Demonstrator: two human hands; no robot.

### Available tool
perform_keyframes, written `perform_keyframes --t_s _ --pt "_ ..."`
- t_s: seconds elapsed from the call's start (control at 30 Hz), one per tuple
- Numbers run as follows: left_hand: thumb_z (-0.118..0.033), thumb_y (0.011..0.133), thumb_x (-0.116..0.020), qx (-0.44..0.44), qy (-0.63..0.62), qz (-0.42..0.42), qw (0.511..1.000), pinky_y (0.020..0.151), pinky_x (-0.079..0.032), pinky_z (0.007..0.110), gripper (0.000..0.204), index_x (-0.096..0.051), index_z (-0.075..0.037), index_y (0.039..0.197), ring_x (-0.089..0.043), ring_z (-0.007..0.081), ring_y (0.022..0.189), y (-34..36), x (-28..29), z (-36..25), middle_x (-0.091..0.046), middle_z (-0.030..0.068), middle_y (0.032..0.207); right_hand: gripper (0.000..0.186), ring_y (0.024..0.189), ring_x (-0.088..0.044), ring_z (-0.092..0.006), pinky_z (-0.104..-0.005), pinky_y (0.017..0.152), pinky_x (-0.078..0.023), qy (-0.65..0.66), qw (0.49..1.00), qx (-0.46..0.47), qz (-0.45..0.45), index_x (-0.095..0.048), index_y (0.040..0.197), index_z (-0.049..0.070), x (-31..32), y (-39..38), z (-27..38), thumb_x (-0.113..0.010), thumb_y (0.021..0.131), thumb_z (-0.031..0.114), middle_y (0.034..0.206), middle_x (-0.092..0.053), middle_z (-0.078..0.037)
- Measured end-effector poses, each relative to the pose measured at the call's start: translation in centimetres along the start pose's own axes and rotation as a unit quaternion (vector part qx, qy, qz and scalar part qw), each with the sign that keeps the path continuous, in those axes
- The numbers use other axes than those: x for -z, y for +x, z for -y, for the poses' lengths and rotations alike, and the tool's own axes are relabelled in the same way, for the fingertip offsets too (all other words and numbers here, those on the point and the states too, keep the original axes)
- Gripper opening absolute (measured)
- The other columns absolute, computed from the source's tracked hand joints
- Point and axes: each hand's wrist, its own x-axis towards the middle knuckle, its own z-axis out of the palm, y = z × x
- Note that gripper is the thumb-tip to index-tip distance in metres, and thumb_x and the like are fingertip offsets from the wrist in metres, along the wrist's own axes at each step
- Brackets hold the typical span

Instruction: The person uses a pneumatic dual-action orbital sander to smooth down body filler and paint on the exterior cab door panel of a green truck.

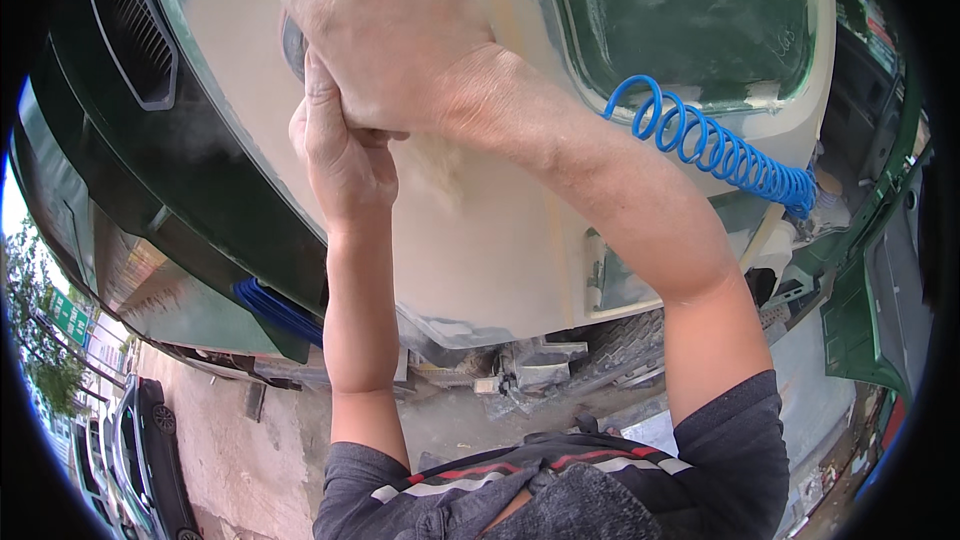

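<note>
A round sander (293, 48) with a dark grey rim lies against a beige-coated vehicle panel (480, 240) at the upper left. My right hand (395, 35) is wrapped over its top and covers most of it. Just below, my left hand (345, 155) is closed, thumb pointing up against the sander's near side; its grip is partly hidden under the right hand. Pale dust (440, 170) clings to the panel beside my hands, and both hands look dusty. A blue coiled hose (715, 150) runs behind my right forearm; its link to the sander is hidden.
A dark green recessed window area (690, 15) is at the upper right of the panel. Dark green bodywork with a black grille (135, 25) stands at left. Exposed mechanical parts (540, 365) show under the panel's lower edge. A dark parked car (150, 455) is at lower left.
</note>
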Motion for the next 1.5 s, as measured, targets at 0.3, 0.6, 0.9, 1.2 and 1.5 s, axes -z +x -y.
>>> perform_keyframes --t_s 0.3,0.6,0.9,1.2,1.5 --pt "-0.047 0.105 -0.059 0.011 0.067 -0.005 0.998 0.048 -0.044 0.021 0.046 -0.074 -0.003 0.106 -0.060 0.0080 0.061 2.9 -5.9 0.5 -0.069 0.0031 0.077 0.040 0.078 -0.068 -0.0464 -0.0520 0.072 -0.057 -0.048 0.998 0.028 -0.013 -0.057 0.099 0.000 4.1 1.0 -3.5 -0.073 0.067 0.015 0.097 -0.063 -0.025" --pt "-0.029 0.100 -0.071 0.027 -0.018 -0.067 0.997 0.045 -0.048 0.024 0.035 -0.059 -0.002 0.082 -0.057 0.0080 0.054 -5.2 -4.4 3.9 -0.061 0.0024 0.066 0.038 0.076 -0.074 -0.0324 -0.0385 0.057 -0.060 -0.029 0.999 0.030 0.033 -0.062 0.106 0.010 2.5 -6.0 -1.3 -0.074 0.071 0.014 0.102 -0.062 -0.014" --pt "-0.021 0.098 -0.074 0.045 -0.028 -0.075 0.996 0.053 -0.036 0.022 0.028 -0.063 -0.003 0.080 -0.044 0.0017 0.062 -10.6 -1.2 6.9 -0.052 -0.0077 0.067 0.041 0.066 -0.068 -0.0273 -0.0383 0.053 -0.057 0.015 0.999 0.004 0.044 -0.060 0.106 0.012 0.2 -11.1 1.1 -0.072 0.067 0.013 0.096 -0.052 -0.010" --pt "-0.029 0.096 -0.075 0.084 0.033 -0.068 0.994 0.061 -0.040 0.022 0.031 -0.070 0.002 0.095 -0.047 0.0033 0.071 -17.7 1.7 9.8 -0.058 -0.0066 0.076 0.040 0.069 -0.066 -0.0247 -0.0367 0.057 -0.056 0.015 0.997 -0.007 0.073 -0.060 0.105 0.011 -1.1 -17.7 3.9 -0.072 0.067 0.017 0.099 -0.054 -0.010" --pt "-0.024 0.096 -0.077 0.052 0.011 -0.049 0.997 0.048 -0.041 0.023 0.039 -0.056 -0.005 0.069 -0.050 0.0036 0.057 -8.8 -1.3 5.6 -0.055 -0.0029 0.061 0.047 0.069 -0.069 -0.0300 -0.0413 0.056 -0.057 0.005 0.999 -0.020 0.039 -0.059 0.110 0.010 0.7 -10.2 1.2 -0.073 0.065 0.013 0.099 -0.053 -0.012"
